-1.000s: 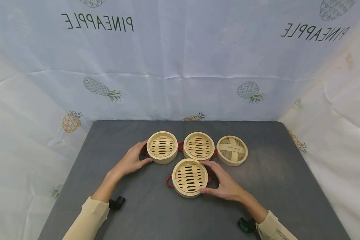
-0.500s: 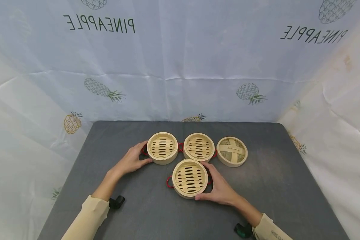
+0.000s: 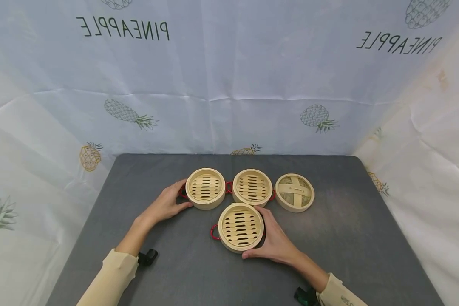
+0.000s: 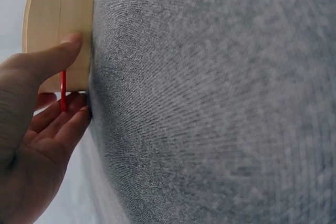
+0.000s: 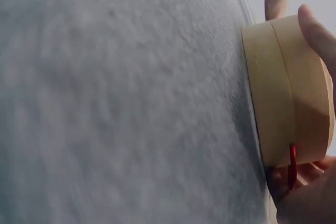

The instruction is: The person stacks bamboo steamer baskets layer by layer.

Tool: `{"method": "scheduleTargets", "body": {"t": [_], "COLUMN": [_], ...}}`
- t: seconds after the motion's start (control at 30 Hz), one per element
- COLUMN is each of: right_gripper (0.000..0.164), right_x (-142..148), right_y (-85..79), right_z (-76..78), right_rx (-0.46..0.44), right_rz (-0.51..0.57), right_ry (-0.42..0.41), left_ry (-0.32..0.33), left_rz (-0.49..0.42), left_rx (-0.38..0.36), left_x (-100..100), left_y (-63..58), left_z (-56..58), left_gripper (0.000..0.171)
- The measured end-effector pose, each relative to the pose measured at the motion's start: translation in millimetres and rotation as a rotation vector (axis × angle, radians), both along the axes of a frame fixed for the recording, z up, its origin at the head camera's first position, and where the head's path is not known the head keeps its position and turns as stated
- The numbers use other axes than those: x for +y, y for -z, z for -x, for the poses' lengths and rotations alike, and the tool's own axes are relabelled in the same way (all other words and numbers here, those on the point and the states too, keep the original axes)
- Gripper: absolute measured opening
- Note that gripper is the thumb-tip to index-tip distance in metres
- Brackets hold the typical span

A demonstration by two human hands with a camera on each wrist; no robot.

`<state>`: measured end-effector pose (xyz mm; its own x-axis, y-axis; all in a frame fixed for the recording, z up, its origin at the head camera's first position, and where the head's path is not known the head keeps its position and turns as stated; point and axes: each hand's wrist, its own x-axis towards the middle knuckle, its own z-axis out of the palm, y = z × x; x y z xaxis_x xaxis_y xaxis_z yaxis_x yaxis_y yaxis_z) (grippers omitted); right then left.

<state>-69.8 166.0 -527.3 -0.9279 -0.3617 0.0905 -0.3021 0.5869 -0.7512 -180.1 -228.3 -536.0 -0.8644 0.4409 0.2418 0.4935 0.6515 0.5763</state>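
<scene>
Three round bamboo steamer baskets with slatted bottoms and red side handles sit on the dark table. My left hand (image 3: 164, 206) holds the back-left steamer basket (image 3: 205, 188) by its left side. In the left wrist view, the thumb presses its wall and the fingers reach behind the red handle (image 4: 63, 92). My right hand (image 3: 275, 242) grips the front steamer basket (image 3: 241, 227) around its right side, thumb at the front and fingers behind, hiding that side's handle in the head view. The right wrist view shows this basket's wall (image 5: 273, 93) standing on the table surface.
The third steamer basket (image 3: 252, 187) stands at the back, between the left basket and a woven bamboo lid (image 3: 295, 193) with crossed strips. The grey table (image 3: 176, 263) meets a pineapple-print curtain (image 3: 229, 123) along its back edge.
My right hand has slid left around the front steamer basket, its thumb now farther along the front wall and the right handle covered. My left hand and the baskets stay put.
</scene>
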Motion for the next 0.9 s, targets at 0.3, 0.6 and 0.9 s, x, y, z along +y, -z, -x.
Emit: {"method": "scheduleTargets", "body": {"t": [0.3,0.6,0.9], "right_gripper": [0.139,0.138,0.135], "right_x": [-12.0,-18.5,-16.1], "right_y": [-2.1,1.6,0.5], "right_z": [-5.0,-5.0,-4.9], "right_rx": [0.054,0.067,0.049], "right_rz": [-0.007,-0.012,0.031], "right_ry": [0.049,0.07,0.079], "left_ry": [-0.02,-0.045,-0.032], "left_rz": [0.069,0.11,0.096], "left_rx": [-0.076,-0.107,-0.099], "left_x": [10.3,8.2,9.1], "left_y": [-26.6,-25.2,-25.8], "left_z": [-9.4,-8.4,-8.7], "left_gripper": [0.082,0.081,0.081]}}
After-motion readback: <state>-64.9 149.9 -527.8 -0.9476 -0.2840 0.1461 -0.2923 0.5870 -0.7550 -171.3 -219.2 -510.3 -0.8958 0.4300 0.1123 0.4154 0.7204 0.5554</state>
